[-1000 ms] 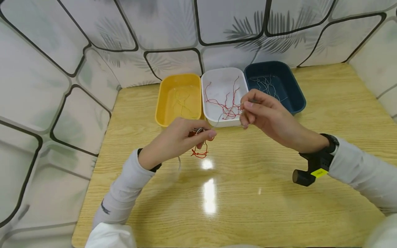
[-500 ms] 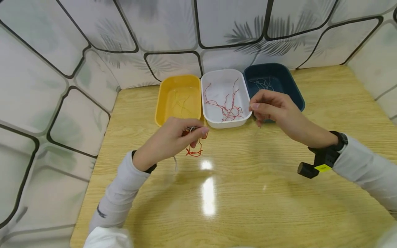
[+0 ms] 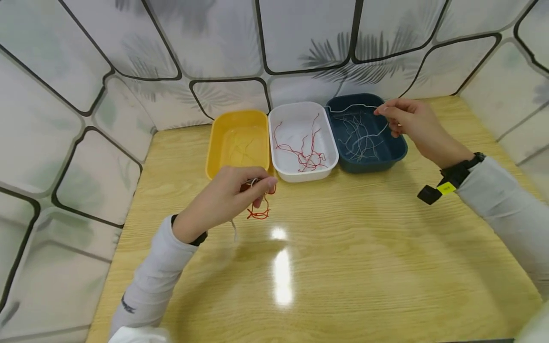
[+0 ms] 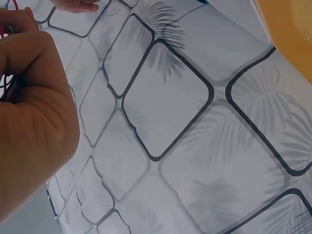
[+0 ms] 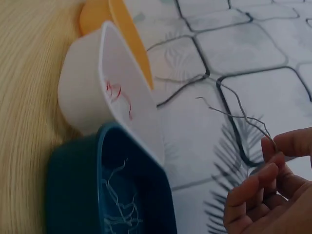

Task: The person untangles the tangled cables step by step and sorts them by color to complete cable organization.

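Observation:
My right hand (image 3: 418, 125) is over the right side of the dark blue container (image 3: 372, 166), pinching a pale grey thread (image 5: 242, 116) between thumb and forefinger. Its loose ends trail leftward across the container in the head view. Several similar pale threads (image 3: 358, 138) lie inside. In front of the yellow container (image 3: 209, 155), my left hand (image 3: 225, 195) grips a tangle of threads. Red loops (image 3: 259, 217) dangle below its fingers, and a pale end (image 3: 234, 231) hangs under the palm. Most of that tangle is hidden within the fingers.
Between the yellow and blue containers stands a white one (image 3: 302, 178) with several red threads (image 3: 310, 159) in it. Fine yellow threads (image 3: 242, 151) lie in the yellow container. All three stand in a row on a wooden table (image 3: 343, 267), against a patterned wall covering (image 3: 231, 45).
My right hand has moved right and away from me, drawing the pale thread away from the left hand to above the blue container. The left hand keeps its tangle, shifting only slightly in view.

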Demonstrator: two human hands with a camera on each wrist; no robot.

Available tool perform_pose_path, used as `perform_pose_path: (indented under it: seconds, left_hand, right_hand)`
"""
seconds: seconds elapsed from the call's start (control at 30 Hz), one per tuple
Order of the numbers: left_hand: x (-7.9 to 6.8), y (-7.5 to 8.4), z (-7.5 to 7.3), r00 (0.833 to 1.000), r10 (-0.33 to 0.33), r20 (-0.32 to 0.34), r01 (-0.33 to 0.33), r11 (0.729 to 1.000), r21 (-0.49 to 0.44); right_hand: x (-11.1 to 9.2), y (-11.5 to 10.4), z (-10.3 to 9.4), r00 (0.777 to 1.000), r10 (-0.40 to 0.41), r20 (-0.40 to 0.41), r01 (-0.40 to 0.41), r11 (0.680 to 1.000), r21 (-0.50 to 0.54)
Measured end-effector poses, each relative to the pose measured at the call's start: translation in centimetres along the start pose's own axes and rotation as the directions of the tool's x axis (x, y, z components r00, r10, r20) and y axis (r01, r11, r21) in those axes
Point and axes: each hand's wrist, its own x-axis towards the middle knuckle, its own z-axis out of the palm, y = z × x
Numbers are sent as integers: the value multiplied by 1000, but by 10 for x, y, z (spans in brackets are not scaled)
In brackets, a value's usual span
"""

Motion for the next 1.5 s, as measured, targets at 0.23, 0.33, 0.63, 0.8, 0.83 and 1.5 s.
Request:
perform_pose_path:
  seconds: [0.23,0.33,0.63,0.8,0.83,1.5]
  left_hand:
    - [0,1,2,1000,2,15,-2,1000,0]
    - [3,3,3,1000,3,18,-3,1000,-8]
    - [9,5,10,1000,-18,-17,17,999,-39]
    - [13,6,13,999,-24,-34,22,999,-38]
    - [14,6,13,999,-23,-37,21,999,-33]
    - [27,12,19,997,80,-16,-79,995,54]
  right_hand:
    - [28,40,-16,998,66,21,-51,906,-421]
    - [33,49,-21,994,102,46,-62,839,-541]
    - [20,44,-18,996,53,71,5,763,-646]
    - [4,23,8,989,-98,109,145,735,-663]
    - [1,18,15,983,-140,122,186,728,-659]
    - [-75,-55,134,760,-525,382,644,686,-339]
